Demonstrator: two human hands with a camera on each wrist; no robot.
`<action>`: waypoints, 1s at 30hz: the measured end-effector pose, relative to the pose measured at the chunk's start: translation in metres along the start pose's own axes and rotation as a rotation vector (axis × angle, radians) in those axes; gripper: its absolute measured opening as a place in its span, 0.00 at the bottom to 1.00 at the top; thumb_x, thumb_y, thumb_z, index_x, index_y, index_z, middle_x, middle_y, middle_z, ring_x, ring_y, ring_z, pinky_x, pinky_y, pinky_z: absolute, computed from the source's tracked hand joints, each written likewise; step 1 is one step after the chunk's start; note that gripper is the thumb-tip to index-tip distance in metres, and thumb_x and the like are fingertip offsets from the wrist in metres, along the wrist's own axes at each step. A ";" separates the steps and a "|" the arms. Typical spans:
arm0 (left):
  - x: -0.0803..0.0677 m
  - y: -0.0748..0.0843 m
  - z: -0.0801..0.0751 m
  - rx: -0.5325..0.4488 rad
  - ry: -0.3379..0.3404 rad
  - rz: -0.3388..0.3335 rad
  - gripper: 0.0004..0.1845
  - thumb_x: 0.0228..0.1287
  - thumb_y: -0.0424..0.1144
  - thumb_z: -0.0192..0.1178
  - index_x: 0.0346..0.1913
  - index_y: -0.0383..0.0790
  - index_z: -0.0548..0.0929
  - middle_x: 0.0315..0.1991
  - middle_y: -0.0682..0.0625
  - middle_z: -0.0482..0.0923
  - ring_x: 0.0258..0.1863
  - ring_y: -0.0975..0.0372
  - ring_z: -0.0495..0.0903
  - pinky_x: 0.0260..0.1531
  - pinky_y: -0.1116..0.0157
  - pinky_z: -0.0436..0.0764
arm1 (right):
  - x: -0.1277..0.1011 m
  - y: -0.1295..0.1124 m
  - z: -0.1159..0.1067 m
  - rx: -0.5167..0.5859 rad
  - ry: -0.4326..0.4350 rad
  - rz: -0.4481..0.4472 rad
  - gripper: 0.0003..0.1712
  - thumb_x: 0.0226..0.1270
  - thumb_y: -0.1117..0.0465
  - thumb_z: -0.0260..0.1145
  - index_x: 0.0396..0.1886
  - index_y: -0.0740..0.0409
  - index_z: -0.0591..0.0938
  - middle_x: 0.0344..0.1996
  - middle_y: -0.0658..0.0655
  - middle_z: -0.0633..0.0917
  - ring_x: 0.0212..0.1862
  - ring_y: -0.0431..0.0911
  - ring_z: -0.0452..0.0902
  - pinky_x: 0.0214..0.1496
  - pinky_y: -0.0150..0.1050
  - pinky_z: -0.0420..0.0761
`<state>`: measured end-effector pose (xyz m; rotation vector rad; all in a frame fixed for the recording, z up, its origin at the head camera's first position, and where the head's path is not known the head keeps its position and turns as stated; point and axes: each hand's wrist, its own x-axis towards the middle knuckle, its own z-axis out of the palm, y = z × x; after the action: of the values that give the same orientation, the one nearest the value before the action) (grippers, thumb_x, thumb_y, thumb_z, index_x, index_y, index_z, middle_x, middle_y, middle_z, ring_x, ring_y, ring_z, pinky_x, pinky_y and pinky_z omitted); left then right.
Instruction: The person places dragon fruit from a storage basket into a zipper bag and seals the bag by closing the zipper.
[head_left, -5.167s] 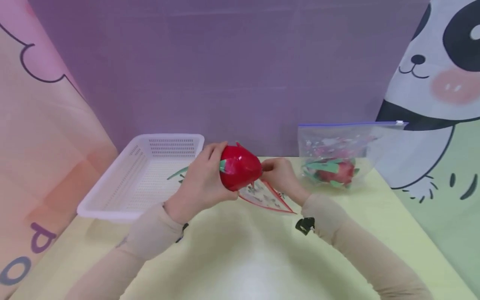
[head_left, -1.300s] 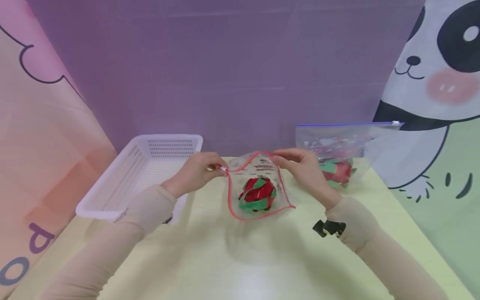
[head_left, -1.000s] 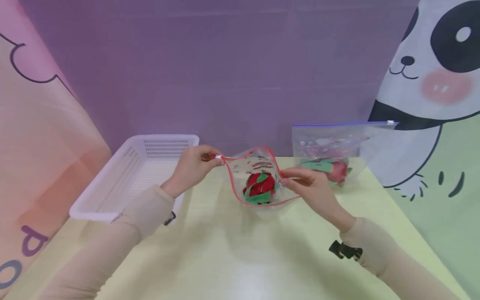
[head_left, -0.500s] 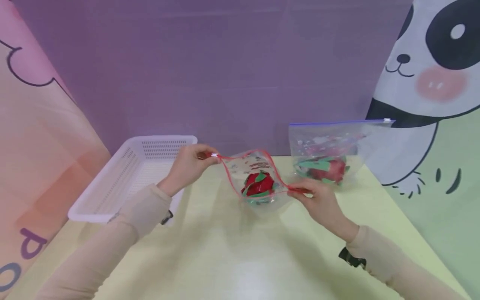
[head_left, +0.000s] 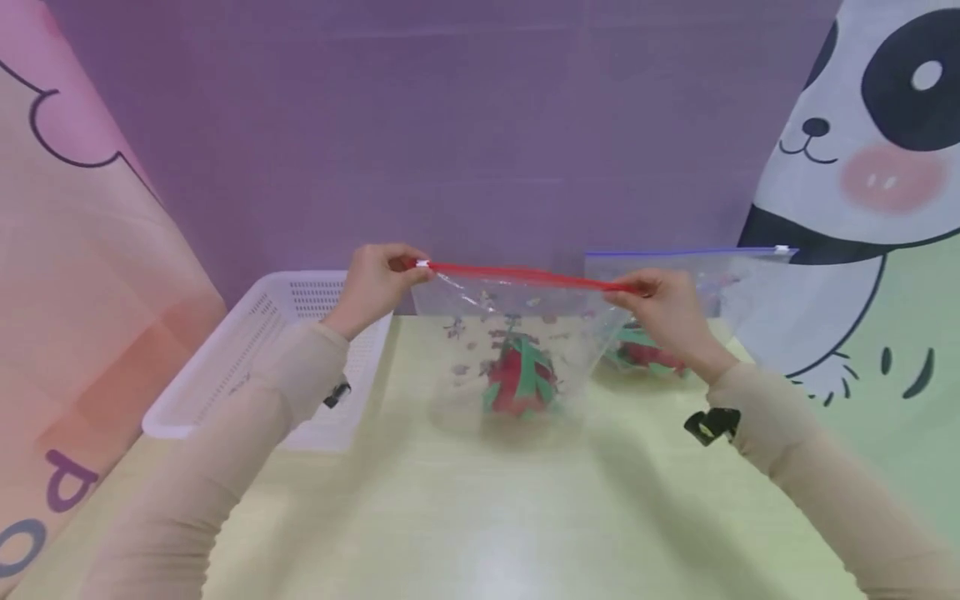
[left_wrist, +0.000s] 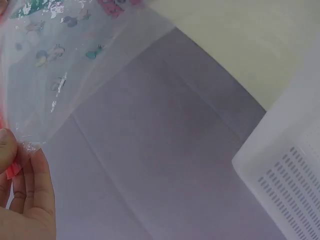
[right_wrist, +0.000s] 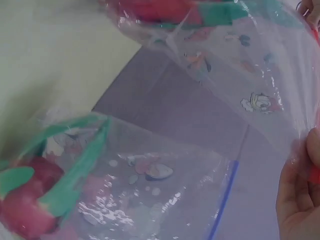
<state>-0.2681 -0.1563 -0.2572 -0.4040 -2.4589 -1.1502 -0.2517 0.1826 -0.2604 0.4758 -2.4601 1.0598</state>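
Note:
A clear printed zip bag (head_left: 465,333) with a red zip edge hangs between my two hands, its top drawn nearly straight. Inside it, low down, is a red and green dragon fruit (head_left: 517,379). My left hand (head_left: 378,283) pinches the bag's left corner, right at the white slider (head_left: 422,264). With thumb and fingers my right hand (head_left: 667,312) pinches the red edge near its right end. In the left wrist view the left fingers (left_wrist: 42,182) curl at the red strip; in the right wrist view the right hand (right_wrist: 300,200) grips the other corner.
Behind my right hand stands a second zip bag (head_left: 731,287) with a blue zip edge, holding another dragon fruit (head_left: 648,358). A white perforated basket (head_left: 180,408) is at the left of the pale table (head_left: 480,517). A purple backdrop (head_left: 480,150) rises behind.
Earlier the left hand held the dragon fruit; then it lay in the gaping bag. Both hands have since raised the bag's mouth and stretched it; the red edges now lie together.

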 end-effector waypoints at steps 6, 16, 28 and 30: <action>0.008 0.004 -0.005 -0.041 0.012 -0.054 0.10 0.55 0.37 0.65 0.41 0.40 0.84 0.34 0.44 0.84 0.31 0.59 0.77 0.29 0.67 0.73 | 0.014 -0.009 -0.010 -0.013 -0.009 0.079 0.10 0.56 0.64 0.68 0.36 0.65 0.84 0.25 0.54 0.85 0.15 0.36 0.61 0.12 0.30 0.61; 0.012 -0.008 0.008 -0.078 -0.003 -0.125 0.11 0.56 0.38 0.64 0.43 0.41 0.84 0.36 0.46 0.83 0.34 0.59 0.77 0.30 0.66 0.74 | 0.021 0.000 -0.003 0.005 -0.080 0.185 0.13 0.59 0.58 0.66 0.41 0.60 0.84 0.34 0.55 0.86 0.20 0.37 0.63 0.18 0.32 0.65; 0.014 -0.019 0.017 -0.103 0.035 -0.102 0.13 0.55 0.33 0.64 0.45 0.36 0.83 0.38 0.41 0.83 0.36 0.57 0.80 0.31 0.70 0.76 | 0.028 0.015 0.010 0.083 -0.065 0.235 0.14 0.58 0.61 0.66 0.44 0.62 0.82 0.26 0.43 0.83 0.25 0.38 0.69 0.21 0.28 0.69; 0.014 -0.020 0.018 -0.113 0.025 -0.101 0.13 0.56 0.32 0.63 0.46 0.36 0.82 0.38 0.41 0.83 0.37 0.57 0.80 0.33 0.69 0.77 | 0.028 0.016 0.011 0.085 -0.067 0.258 0.14 0.58 0.61 0.66 0.44 0.62 0.82 0.27 0.45 0.84 0.25 0.39 0.69 0.21 0.28 0.69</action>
<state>-0.2934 -0.1531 -0.2745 -0.2986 -2.4243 -1.3311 -0.2850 0.1808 -0.2628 0.2251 -2.5946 1.2725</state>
